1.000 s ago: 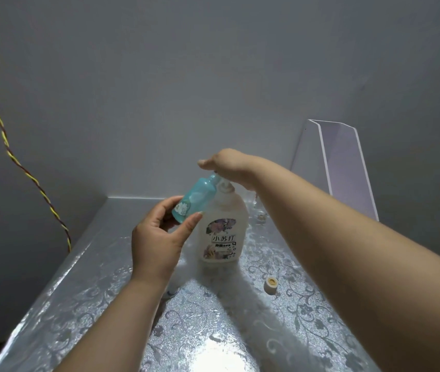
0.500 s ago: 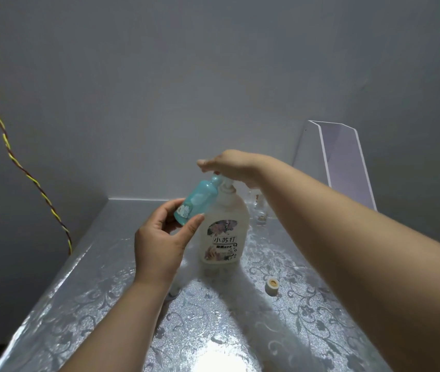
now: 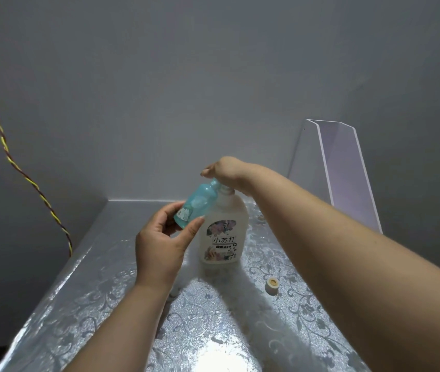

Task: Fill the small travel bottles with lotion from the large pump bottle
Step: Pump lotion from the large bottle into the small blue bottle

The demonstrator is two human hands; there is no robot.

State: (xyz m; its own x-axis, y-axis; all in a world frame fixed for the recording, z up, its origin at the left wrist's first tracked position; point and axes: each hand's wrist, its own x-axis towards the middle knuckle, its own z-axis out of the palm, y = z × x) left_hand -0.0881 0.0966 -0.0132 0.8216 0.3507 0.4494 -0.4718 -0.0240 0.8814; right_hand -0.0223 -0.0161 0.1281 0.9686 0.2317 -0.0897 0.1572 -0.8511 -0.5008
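A large milky pump bottle point(image 3: 224, 232) with a flowered label stands upright on the table. My right hand point(image 3: 226, 171) lies flat on top of its pump head, which it hides. My left hand point(image 3: 162, 245) holds a small teal travel bottle point(image 3: 196, 205) by its base, tilted so its open neck meets the pump spout under my right hand. A small cream-coloured cap point(image 3: 272, 285) sits on the table to the right of the pump bottle.
The table point(image 3: 100, 304) has a shiny silver cover with a floral pattern and stands against a grey wall. A clear acrylic stand point(image 3: 344, 173) rises at the back right. A yellow and red twisted cord point(image 3: 25, 178) hangs at the left.
My right hand and the pump head under it sit slightly higher than a second ago. The teal bottle stays at the spout in my left hand.
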